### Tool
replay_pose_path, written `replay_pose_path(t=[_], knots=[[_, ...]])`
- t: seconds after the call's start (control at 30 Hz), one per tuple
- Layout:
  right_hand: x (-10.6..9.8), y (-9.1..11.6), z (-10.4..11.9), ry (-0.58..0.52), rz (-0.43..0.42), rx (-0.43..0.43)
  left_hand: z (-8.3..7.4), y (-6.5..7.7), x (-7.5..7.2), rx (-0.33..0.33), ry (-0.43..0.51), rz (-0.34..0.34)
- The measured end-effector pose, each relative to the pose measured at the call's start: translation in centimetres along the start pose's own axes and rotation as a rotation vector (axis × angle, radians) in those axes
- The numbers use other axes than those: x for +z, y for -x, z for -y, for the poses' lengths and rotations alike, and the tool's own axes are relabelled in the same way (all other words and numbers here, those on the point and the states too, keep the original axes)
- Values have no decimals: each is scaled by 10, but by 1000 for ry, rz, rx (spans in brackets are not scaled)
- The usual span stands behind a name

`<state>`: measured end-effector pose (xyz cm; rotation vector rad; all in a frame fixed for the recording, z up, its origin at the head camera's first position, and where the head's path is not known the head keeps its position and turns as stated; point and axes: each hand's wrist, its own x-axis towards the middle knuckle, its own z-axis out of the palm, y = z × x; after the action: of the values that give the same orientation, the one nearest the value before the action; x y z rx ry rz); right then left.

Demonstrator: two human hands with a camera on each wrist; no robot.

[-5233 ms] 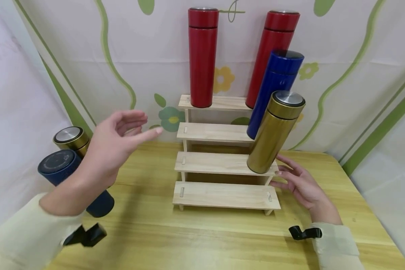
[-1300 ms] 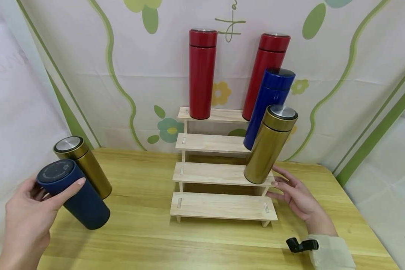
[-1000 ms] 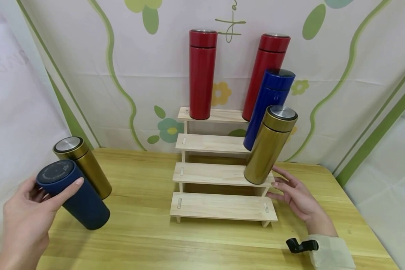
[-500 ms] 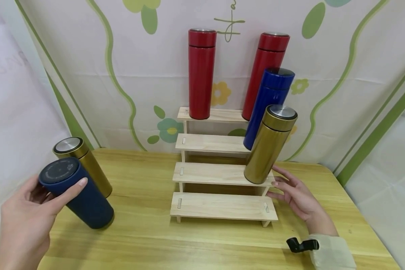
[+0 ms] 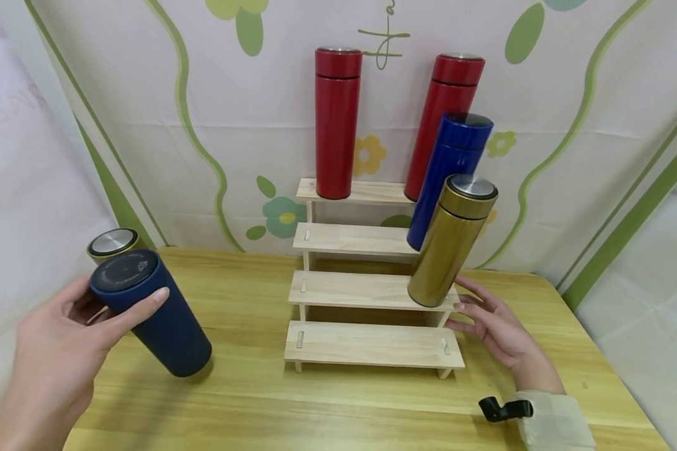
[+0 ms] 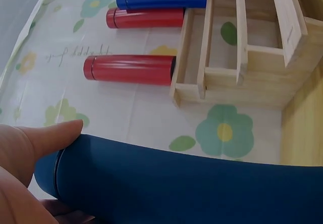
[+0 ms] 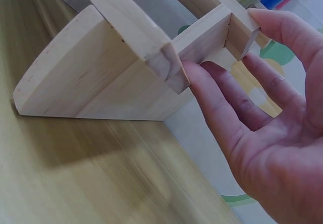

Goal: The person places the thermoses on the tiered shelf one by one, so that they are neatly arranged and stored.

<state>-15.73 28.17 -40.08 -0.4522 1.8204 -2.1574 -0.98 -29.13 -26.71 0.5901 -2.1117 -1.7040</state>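
My left hand (image 5: 62,357) grips a matte navy thermos bottle (image 5: 166,326) near its dark lid, thumb along the near side. The bottle tilts, with its base towards the stand and a shadow beneath it. Behind it, a gold thermos (image 5: 113,241) is mostly hidden, only its steel-topped lid showing. My right hand (image 5: 502,322) touches the right end of a stepped wooden stand (image 5: 350,291) with loosely bent fingers. In the right wrist view, the fingertips (image 7: 189,72) rest against the ends of its boards.
Two red thermoses (image 5: 337,125) (image 5: 442,119) stand on the top step. Below them on the right are a blue thermos (image 5: 448,169) and a gold thermos (image 5: 454,244), each one step lower. The wooden table (image 5: 316,413) meets a flower-patterned cloth (image 5: 248,113) behind.
My left hand came down to the navy thermos and took hold of it. In the last half second it carried it rightwards, across the left gold thermos. The right hand stays at the stand.
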Motion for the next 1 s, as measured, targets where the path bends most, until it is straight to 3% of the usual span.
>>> replay_pose_path(t=[0.17,0.4,0.73,1.0], knots=[[1,1,-1,-1,-8,-3,-4,4,5,29,148,78],[1,1,0,5,-10,-1,-11,10,14,7,113,165],[2,1,0,-1,-10,0,-16,14,16,-17,62,176],[1,1,0,14,-12,4,-14,13,18,-6,88,211]])
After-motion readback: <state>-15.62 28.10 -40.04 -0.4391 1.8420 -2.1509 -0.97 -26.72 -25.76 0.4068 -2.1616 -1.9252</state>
